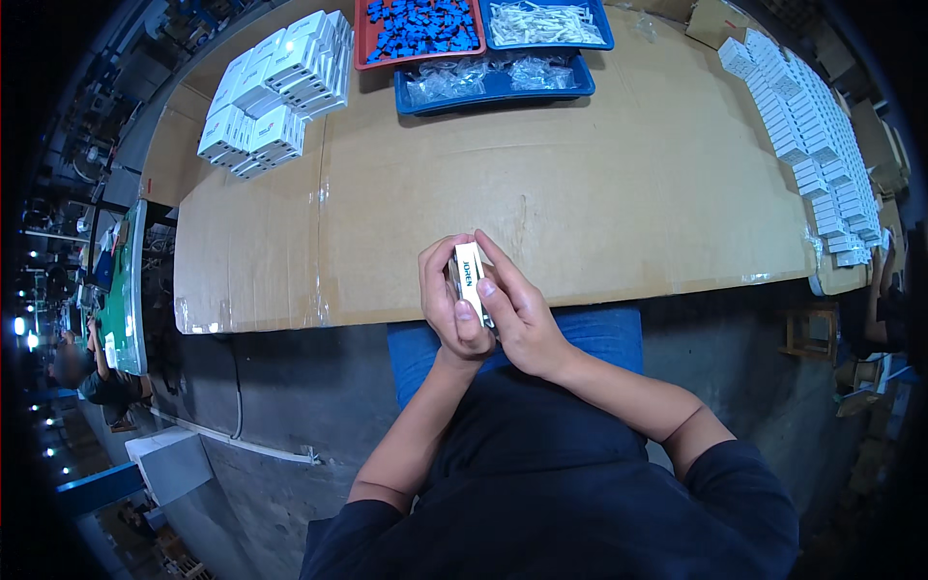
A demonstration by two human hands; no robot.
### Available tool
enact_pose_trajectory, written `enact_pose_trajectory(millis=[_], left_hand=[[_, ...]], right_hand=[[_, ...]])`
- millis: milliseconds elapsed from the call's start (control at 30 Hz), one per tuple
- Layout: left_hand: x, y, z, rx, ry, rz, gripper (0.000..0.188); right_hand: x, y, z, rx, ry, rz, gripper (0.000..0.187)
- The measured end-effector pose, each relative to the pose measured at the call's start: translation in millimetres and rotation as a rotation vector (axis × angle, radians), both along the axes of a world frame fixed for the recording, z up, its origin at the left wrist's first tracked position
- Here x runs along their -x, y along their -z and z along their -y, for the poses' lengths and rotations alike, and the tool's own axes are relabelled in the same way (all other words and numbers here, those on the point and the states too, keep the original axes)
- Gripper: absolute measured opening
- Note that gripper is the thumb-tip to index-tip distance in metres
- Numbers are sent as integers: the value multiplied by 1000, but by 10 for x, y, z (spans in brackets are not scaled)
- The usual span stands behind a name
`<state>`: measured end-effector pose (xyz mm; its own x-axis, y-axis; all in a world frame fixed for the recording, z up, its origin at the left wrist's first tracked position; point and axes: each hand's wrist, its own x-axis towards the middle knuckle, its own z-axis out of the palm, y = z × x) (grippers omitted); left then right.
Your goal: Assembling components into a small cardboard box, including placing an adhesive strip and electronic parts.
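A small white carton (468, 280) with dark lettering on its narrow side is held upright between my two hands, just above the table's front edge. My left hand (447, 307) wraps its left side, thumb lying near the lower end. Closed round the right side is my right hand (522, 319), its thumb pressing on the carton and its fingers reaching over the top. Palms and fingers hide most of the carton's broad faces.
Stacked white boxes (261, 97) stand at the far left of the cardboard-covered table (580, 193). At the back are a red tray (362, 48) of blue parts, a blue tray (604, 39) of white pieces and a lower blue tray (498, 101) of clear bags. Many small cartons (807, 135) line the right edge.
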<state>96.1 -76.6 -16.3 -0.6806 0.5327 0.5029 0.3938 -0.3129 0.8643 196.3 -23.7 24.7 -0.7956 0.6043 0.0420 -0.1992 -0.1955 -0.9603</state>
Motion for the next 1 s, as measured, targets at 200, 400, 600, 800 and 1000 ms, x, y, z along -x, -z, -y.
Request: enact_pose_trajectory(millis=[200,400,600,800,1000], left_hand=[[-31,-21,-14,-37,-26,-29,74],[-79,-11,-27,-127,10,66,73],[-85,-36,-20,-51,5,96,87],[68,-87,-16,-19,87,14,111],[54,-54,47,98,278,451,100]], right_hand=[[-38,20,38,-224,20,78,54],[-76,-11,45,-202,-24,112,53],[3,34,18,-309,64,83,52],[-1,36,-194,-75,1,91,57],[-136,31,-341,-205,-59,297,57]])
